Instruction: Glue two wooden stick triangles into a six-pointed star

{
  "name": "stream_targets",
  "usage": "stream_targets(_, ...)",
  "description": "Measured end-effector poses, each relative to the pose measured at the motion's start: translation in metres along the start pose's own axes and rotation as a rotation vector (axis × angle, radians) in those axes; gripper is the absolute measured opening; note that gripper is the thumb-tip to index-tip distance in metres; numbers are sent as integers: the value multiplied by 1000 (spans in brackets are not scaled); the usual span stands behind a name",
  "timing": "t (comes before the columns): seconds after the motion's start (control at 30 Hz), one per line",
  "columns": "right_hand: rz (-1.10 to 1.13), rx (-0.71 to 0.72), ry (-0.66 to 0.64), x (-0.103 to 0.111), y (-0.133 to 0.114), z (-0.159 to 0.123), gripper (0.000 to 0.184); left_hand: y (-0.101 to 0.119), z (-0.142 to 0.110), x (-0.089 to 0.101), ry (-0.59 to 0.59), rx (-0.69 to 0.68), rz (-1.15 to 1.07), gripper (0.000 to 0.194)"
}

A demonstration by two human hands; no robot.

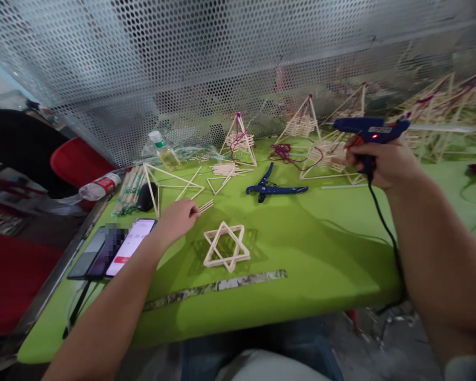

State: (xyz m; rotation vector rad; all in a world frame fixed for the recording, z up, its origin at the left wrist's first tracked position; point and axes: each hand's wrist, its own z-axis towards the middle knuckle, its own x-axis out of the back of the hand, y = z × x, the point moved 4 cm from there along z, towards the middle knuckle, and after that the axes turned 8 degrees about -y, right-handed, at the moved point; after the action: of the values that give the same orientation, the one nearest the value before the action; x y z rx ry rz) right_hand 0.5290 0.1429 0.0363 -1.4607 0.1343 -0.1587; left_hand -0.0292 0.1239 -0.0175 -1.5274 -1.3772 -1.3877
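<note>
My left hand [179, 219] is closed on a few thin wooden sticks [207, 206], whose ends stick out to the right past the fingers. Raised above the right side of the table, my right hand [391, 161] grips a blue glue gun [371, 130] with a red light lit on its side. A pale glue stick [440, 127] juts from the gun's back, and its nozzle points left. Between my forearms lies a six-pointed star of layered wooden sticks [226, 246] on the green tabletop [301, 238].
Blue cutters [276, 189] lie beyond the star. Behind them stand stick pyramids [240, 140] with purple string [282, 152], against a perforated metal panel [222, 63]. On the left are phones [130, 247], bundled sticks [127, 193] and bottles [100, 187]. The gun's cord [384, 222] hangs by my right forearm.
</note>
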Motion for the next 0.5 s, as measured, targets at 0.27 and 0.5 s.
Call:
stream_targets(0.27, -23, -33, 19, -7, -12, -9, 26, 5, -4, 6, 3, -21, -10, 19)
stream_targets(0.5, -27, -62, 27, -13, -15, -19, 29, 10, -8, 10, 4, -14, -68, 22)
